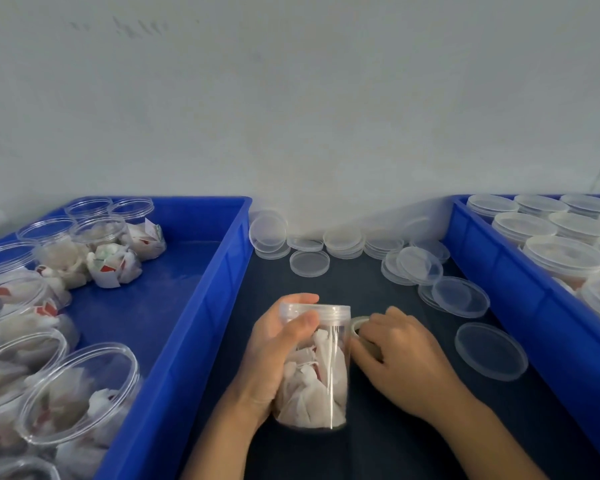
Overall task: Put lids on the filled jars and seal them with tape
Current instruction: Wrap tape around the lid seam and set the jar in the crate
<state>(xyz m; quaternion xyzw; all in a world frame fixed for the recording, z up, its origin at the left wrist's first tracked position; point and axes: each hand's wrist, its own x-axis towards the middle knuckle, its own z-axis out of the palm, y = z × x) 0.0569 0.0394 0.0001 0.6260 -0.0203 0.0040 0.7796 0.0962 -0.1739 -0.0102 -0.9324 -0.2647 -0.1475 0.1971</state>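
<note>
1. The left blue bin (201,306), at nine o'clock, keeps my open filled jars (80,393) within reach; the right blue bin (499,278), at three o'clock, takes the lidded jars (565,254).
2. The dark worktop (378,445) between them is my working space.
3. The jar (314,368) stands at six o'clock with its lid (321,310) on; my left hand (274,355) wraps its fingers around it to steady it.
4. Spare lids (309,263) wait at twelve o'clock.
5. My right hand (406,358) has fingers clamped on the tape roll (361,332), held against the jar just below the lid, ready for sealing, I judge.
</note>
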